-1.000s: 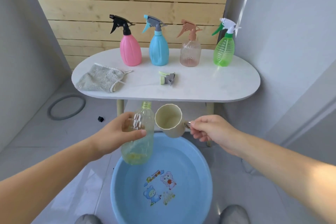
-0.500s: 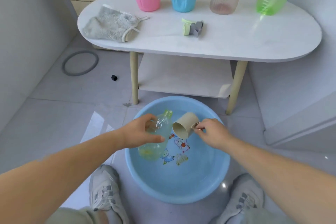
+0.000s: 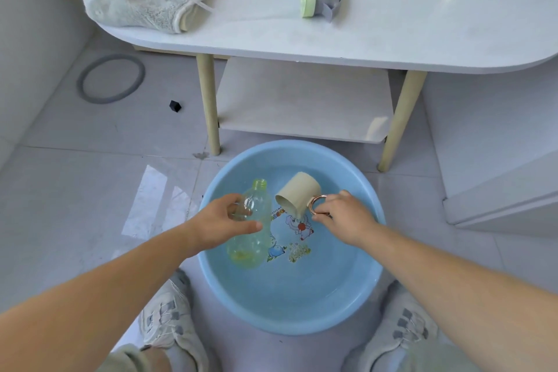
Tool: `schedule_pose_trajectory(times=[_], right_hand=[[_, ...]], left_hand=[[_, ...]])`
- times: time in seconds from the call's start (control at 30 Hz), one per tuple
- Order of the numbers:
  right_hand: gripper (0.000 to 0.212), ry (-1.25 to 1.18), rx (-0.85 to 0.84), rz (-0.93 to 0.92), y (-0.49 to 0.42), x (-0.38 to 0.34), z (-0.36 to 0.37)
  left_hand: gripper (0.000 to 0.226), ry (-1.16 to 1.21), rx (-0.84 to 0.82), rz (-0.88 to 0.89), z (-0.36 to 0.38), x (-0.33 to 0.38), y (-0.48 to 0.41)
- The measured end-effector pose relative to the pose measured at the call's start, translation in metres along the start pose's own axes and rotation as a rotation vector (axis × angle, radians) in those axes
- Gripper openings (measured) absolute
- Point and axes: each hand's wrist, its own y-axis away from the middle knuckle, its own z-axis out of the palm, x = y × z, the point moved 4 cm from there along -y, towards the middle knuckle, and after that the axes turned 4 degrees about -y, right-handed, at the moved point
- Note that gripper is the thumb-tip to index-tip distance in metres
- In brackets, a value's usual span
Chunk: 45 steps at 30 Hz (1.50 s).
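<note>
Head view: I log the blue basin (image 3: 302, 296) on the floor directly beneath both hands, evidently placed to catch spills. The left hand (image 3: 220, 223) is wrapped round the shoulder of the uncapped clear bottle (image 3: 253, 238), with the neck tilted up and away from that grip and a little yellowish liquid pooled at the base below it. The right hand (image 3: 341, 217) pinches the ring handle of the beige cup (image 3: 297, 195), whose mouth tips down just right of the left grip. I judge it is dipping or draining over the basin. Against half a second ago, both hands sit lower and the cup is tipped further.
</note>
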Motion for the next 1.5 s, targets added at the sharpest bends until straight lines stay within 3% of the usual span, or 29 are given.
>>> schedule_pose_trajectory(times=[0.4, 0.57, 0.7, 0.83, 1.03, 1.2, 1.37, 1.5], right_hand=[[0.032, -0.023, -0.046, 0.03, -0.004, 0.007, 0.011], [0.046, -0.044, -0.06, 0.077, -0.005, 0.004, 0.011], [0.048, -0.07, -0.063, 0.095, -0.006, 0.0, 0.012], [0.05, -0.392, -0.035, 0.216, -0.012, 0.004, 0.009], [0.02, -0.797, -0.016, 0.351, -0.008, 0.0, -0.01], [0.022, -0.878, -0.005, 0.29, 0.005, -0.01, -0.043], [0.023, -0.861, 0.052, 0.205, 0.026, -0.026, -0.095], [0.024, -0.844, 0.119, 0.15, 0.05, -0.045, -0.134]], left_hand=[[0.058, 0.016, -0.003, -0.021, 0.0, -0.014, -0.006], [0.086, -0.008, 0.009, -0.026, 0.001, -0.015, -0.008], [0.082, -0.004, 0.01, -0.022, 0.0, -0.013, -0.007], [0.066, -0.007, 0.005, -0.017, -0.001, -0.013, -0.005], [0.086, -0.041, 0.016, 0.016, -0.007, -0.01, 0.004], [0.079, -0.137, 0.053, 0.063, -0.012, 0.003, 0.019], [0.091, -0.233, 0.085, 0.141, -0.018, 0.023, 0.034], [0.078, -0.26, 0.092, 0.182, -0.021, 0.04, 0.048]])
